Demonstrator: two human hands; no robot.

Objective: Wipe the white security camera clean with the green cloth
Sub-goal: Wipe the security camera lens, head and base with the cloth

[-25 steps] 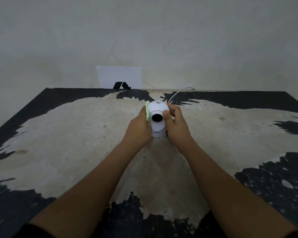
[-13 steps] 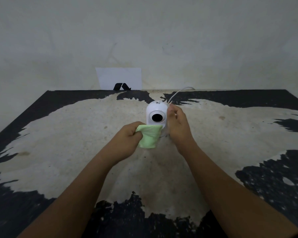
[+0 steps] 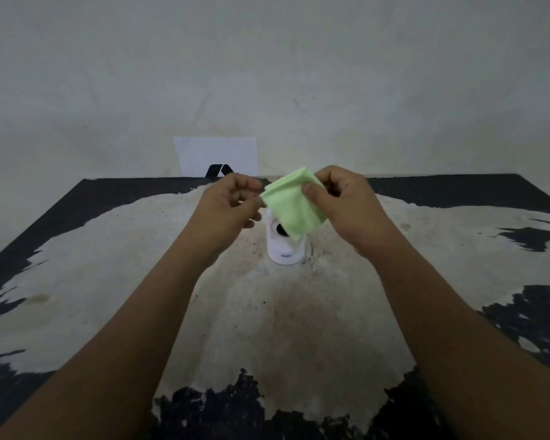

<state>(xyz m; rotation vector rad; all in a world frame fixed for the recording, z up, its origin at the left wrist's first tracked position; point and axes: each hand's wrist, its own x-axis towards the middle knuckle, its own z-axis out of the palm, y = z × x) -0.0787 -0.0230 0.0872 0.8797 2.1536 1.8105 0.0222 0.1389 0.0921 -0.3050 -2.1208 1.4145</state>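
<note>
One white security camera, one green cloth, two hands, one table, one paper sheet.

Camera: short white cylinder, upright at the table's centre, dark round lens facing near, small grey lettering on its base. Its top and right side are covered by the cloth; the lettering is too small to read.

Cloth: pale green, folded, held in the air above the camera, its lower corner hanging over the lens area. Right hand pinches its upper right edge between thumb and fingers; left hand pinches its left corner, fingers curled.

Table: black top, worn pale across the middle. Paper sheet: white, black mark, against the far wall, partly hidden by the left hand.
</note>
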